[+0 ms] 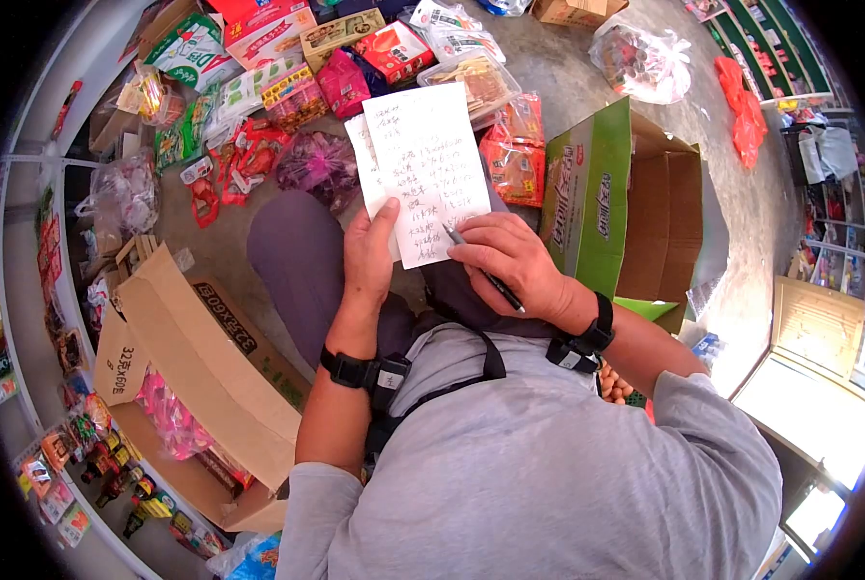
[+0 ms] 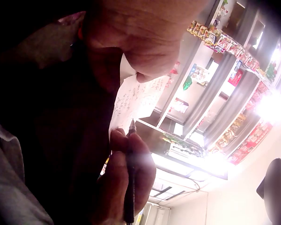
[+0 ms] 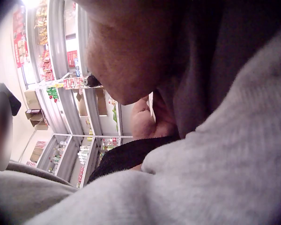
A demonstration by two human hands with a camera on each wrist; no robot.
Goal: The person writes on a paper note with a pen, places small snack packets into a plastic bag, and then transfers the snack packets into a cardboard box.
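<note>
Shows white on the paper, rowed with dark handwriting; runs black along the pen to a silvery tip; goes green on the carton, brown inside; reads plain grey on the shirt, purplish-grey on the trousers

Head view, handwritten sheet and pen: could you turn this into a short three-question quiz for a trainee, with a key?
1. Which hand holds the pen?
2. True or false: the left hand holds a handwritten sheet.
3. In the head view, the open green box is: A) left of the sheet; B) right of the sheet; C) under the sheet.

Key:
1. The right hand.
2. True.
3. B.
</note>
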